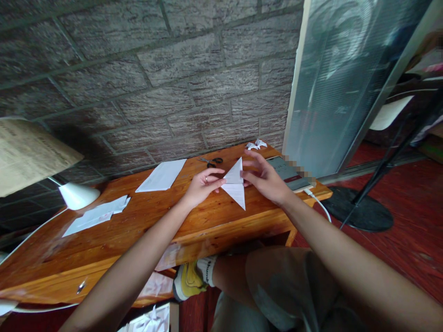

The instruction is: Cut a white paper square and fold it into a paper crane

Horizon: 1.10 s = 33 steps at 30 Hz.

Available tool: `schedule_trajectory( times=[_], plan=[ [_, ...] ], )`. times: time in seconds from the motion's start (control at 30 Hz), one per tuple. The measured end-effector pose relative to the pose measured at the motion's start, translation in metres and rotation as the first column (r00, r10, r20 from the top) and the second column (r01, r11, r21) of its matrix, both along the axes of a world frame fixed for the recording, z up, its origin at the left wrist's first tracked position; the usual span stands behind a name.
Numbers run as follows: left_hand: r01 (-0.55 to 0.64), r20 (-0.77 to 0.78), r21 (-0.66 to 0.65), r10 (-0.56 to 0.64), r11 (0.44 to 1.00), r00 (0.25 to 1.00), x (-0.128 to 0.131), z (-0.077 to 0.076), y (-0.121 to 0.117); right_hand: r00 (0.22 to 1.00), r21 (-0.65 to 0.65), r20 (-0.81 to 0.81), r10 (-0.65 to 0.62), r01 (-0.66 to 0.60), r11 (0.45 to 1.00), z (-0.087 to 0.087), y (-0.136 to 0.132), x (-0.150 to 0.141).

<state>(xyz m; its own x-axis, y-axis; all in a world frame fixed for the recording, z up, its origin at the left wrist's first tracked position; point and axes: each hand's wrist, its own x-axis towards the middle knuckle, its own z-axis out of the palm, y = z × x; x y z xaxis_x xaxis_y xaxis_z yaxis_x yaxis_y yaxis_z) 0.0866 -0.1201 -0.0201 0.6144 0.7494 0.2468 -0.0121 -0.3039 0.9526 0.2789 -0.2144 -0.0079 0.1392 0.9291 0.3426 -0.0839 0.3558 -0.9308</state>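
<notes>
A white folded paper shape (236,186) with pointed tips is held above the wooden desk (145,221). My left hand (204,184) pinches its left edge with thumb and fingers closed; a ring shows on one finger. My right hand (265,177) grips the right side of the paper, its fingers curled around the fold. Both forearms reach in from the bottom of the view.
A white sheet (162,175), a stack of cut papers (97,216), black scissors (212,162), small paper scraps (256,145) and a phone (289,173) with a white cable lie on the desk. A white lamp (78,194) stands at left. A fan base (360,210) sits on the red floor.
</notes>
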Motion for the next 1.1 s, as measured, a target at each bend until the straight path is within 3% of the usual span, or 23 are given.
schedule_trajectory(
  times=[0.3, 0.43, 0.6, 0.77, 0.93, 1.0, 1.1],
  plan=[
    [0.023, -0.044, -0.067, -0.026, 0.997, 0.999, 0.001, 0.001, -0.004, 1.000, -0.052, 0.011, -0.009, 0.010, 0.999, -0.010, 0.003, -0.015],
    [0.052, -0.079, -0.062, -0.057, 0.997, 0.995, 0.000, 0.001, -0.003, 0.992, -0.011, 0.067, -0.109, 0.110, 0.994, -0.010, 0.003, -0.020],
    [-0.017, -0.048, -0.061, 0.014, 0.998, 0.999, 0.000, 0.000, -0.001, 0.953, 0.067, 0.178, -0.246, 0.237, 0.969, -0.012, 0.004, -0.016],
    [-0.028, -0.017, -0.086, 0.026, 0.996, 1.000, 0.001, 0.000, -0.002, 0.943, -0.016, 0.293, -0.155, 0.167, 0.986, -0.016, 0.006, -0.009],
    [-0.025, -0.031, -0.051, 0.024, 0.998, 0.999, 0.001, -0.001, -0.001, 0.936, 0.018, 0.343, -0.084, 0.083, 0.996, -0.016, 0.005, -0.010],
    [-0.027, -0.035, -0.020, 0.026, 0.999, 0.999, 0.001, -0.002, -0.001, 0.920, 0.046, 0.366, -0.143, 0.135, 0.990, -0.016, 0.003, -0.012],
    [-0.046, -0.027, 0.003, 0.046, 0.999, 0.999, 0.001, -0.002, 0.001, 0.846, 0.128, 0.420, -0.328, 0.302, 0.945, -0.015, 0.001, -0.016]
  ],
)
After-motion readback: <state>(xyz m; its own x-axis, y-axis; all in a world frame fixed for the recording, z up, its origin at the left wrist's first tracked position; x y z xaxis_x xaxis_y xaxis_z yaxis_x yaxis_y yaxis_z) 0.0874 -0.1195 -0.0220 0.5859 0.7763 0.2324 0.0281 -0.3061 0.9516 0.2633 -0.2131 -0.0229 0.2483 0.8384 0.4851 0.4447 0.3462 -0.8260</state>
